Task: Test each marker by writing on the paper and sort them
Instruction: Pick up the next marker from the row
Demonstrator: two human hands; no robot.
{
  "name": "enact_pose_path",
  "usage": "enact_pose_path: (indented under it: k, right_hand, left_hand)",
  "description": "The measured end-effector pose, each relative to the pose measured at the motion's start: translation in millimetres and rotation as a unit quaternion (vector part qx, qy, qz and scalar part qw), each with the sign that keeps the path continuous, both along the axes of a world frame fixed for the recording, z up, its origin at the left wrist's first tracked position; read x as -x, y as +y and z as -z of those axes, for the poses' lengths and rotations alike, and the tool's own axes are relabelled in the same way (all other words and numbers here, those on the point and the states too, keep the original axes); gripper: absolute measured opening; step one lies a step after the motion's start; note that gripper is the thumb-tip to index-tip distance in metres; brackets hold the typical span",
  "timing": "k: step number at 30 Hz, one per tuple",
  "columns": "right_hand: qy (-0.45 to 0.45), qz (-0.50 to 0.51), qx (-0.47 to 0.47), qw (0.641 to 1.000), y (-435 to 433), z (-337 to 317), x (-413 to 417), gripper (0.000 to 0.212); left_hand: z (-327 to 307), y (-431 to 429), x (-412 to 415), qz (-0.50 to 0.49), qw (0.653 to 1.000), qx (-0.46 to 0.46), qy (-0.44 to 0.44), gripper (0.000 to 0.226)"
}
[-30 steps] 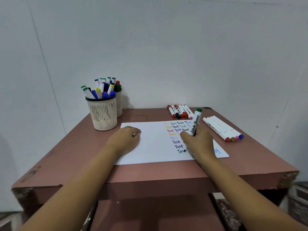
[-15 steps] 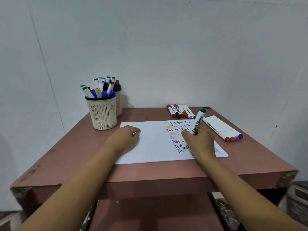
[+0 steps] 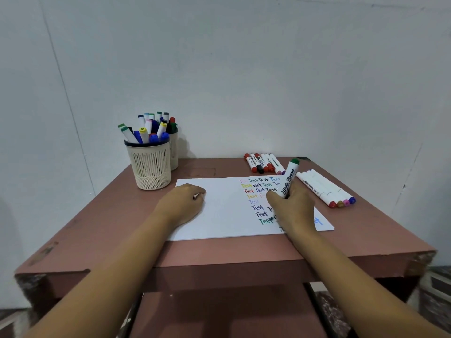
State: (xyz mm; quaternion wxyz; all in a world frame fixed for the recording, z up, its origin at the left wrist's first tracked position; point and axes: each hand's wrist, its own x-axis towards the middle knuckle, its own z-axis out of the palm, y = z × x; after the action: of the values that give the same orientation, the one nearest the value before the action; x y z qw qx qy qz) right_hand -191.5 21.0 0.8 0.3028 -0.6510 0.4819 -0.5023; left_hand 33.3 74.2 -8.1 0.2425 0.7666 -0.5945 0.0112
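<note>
My right hand (image 3: 292, 211) grips a green whiteboard marker (image 3: 290, 178), tilted with its green end up and its tip on the white paper (image 3: 219, 215). The tip sits at the end of a green word "Test" low in a column of coloured "Test" words. My left hand (image 3: 181, 203) rests as a loose fist on the paper's left half, pressing it flat; something small and white shows between its fingers. Two groups of markers lie on the table: one row at the back (image 3: 264, 163) and another row to the right (image 3: 325, 189).
A cream mesh cup (image 3: 151, 167) full of markers stands at the back left, with a second cup (image 3: 173, 152) behind it. The brown table (image 3: 219, 250) stands against a white wall; its front edge is close to me, with worn corners.
The green "Test" grew from "Tes" to the whole word as my right hand wrote, shifting slightly right. My left hand has stayed put on the paper.
</note>
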Motion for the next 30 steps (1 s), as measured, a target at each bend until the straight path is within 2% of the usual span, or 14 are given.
enact_pose_path:
  k: [4,10,16,17,20,23,26,28,30]
  right_hand:
    - [-0.026,0.002,-0.016,1.0,1,-2,2,0.017]
    - [-0.084,-0.018,-0.082,0.993,-6,-4,3,0.027]
    - [-0.143,-0.047,-0.258,0.954,-17,-20,4,0.012]
    - [-0.152,-0.056,-0.282,0.946,-20,-22,5,0.011]
    - [-0.147,-0.086,-0.328,0.929,-22,-28,8,0.011]
    - [-0.146,-0.101,-0.336,0.925,-21,-34,9,0.02]
    - [-0.156,-0.108,-0.302,0.934,-21,-44,7,0.024]
    - [-0.165,-0.115,-0.267,0.942,-20,-50,0,0.026]
    - [-0.188,-0.13,-0.246,0.942,-20,-53,-9,0.045]
  left_hand:
    - [0,0,0,-0.001,1.0,-0.003,-0.001,0.036]
    - [-2,0,0,0.001,1.0,0.002,0.014,0.036]
    - [-6,-2,-10,-0.045,0.976,0.112,0.18,0.024]
    - [-7,-1,-11,-0.048,0.976,0.121,0.176,0.023]
    - [-9,2,-12,-0.052,0.987,0.131,0.08,0.021]
    - [-11,2,-11,-0.02,0.982,0.178,0.065,0.015]
    - [-15,4,0,0.047,0.977,0.187,0.089,0.01]
    - [-17,4,7,0.079,0.978,0.158,0.114,0.024]
    - [-15,3,11,0.093,0.983,0.115,0.107,0.032]
